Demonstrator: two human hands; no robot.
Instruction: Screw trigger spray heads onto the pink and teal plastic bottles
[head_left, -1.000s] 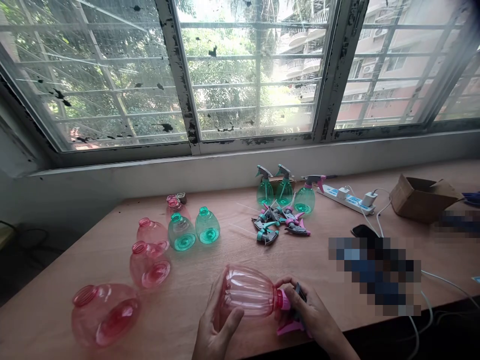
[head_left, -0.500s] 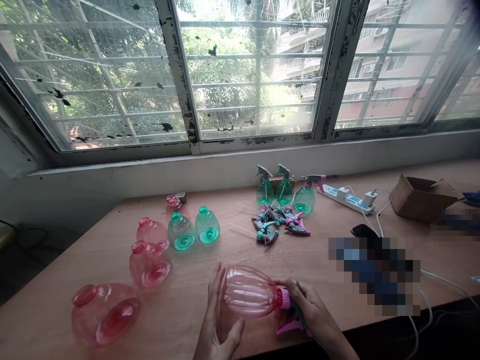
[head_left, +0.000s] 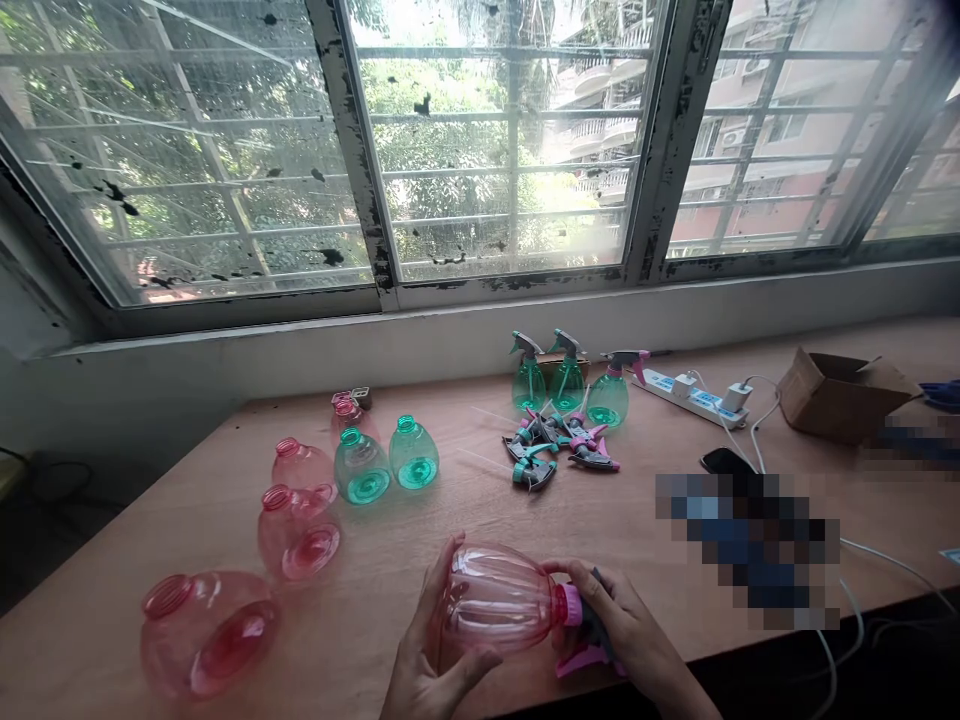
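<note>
I hold a clear pink ribbed spray bottle (head_left: 499,600) on its side just above the wooden table (head_left: 630,510). My left hand (head_left: 429,652) is wrapped round its base, thumb across the underside. My right hand (head_left: 621,632) is closed on the pink and grey trigger sprayer head (head_left: 586,640) at the bottle's neck. Its pink collar sits against the bottle mouth.
Several open pink bottles (head_left: 300,530) and two teal ones (head_left: 390,462) stand at the left. Three capped teal bottles (head_left: 568,380) and a heap of loose sprayer heads (head_left: 559,450) lie behind. A power strip (head_left: 694,395), phone (head_left: 729,462), cardboard box (head_left: 844,395) and cables are on the right.
The bottle has dropped slightly toward me. My left hand shifted its grip on the base, thumb coming back under it, while the right hand stayed on the sprayer head.
</note>
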